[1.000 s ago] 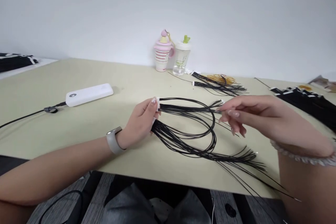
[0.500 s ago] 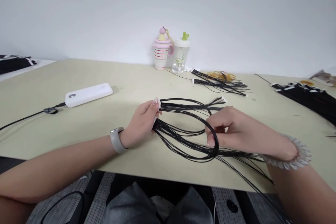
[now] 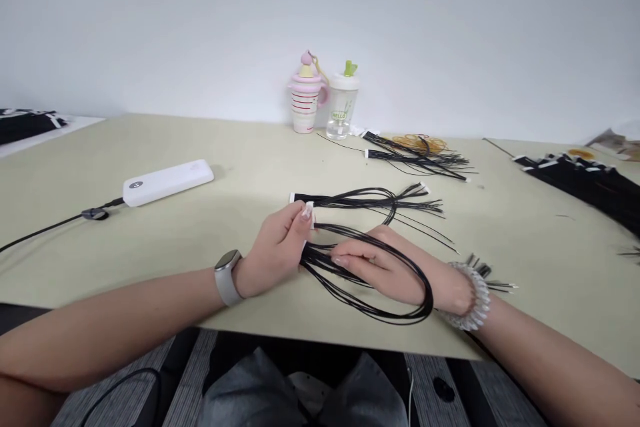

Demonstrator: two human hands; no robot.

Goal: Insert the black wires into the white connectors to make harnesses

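Observation:
My left hand (image 3: 277, 245), with a grey watch on its wrist, is closed on the white connector end of a bundle of thin black wires (image 3: 380, 297). The wires loop round my right hand (image 3: 387, 267), which lies inside the loop with its fingers pointing left onto the strands near the left hand. That wrist wears a clear coil band. A second wire bundle (image 3: 370, 200) with a white connector lies flat on the table just behind the hands, touched by neither.
The beige table (image 3: 210, 240) carries a white power bank (image 3: 167, 181) with a cable at left. A pink cup (image 3: 305, 97) and a clear bottle (image 3: 341, 103) stand by the wall. More black wires (image 3: 417, 159), rubber bands (image 3: 420, 142) and a black pile (image 3: 590, 180) lie to the right.
My right hand came down from the raised wire ends, slid left through the loop and now rests near the left hand. One bundle now lies on the table.

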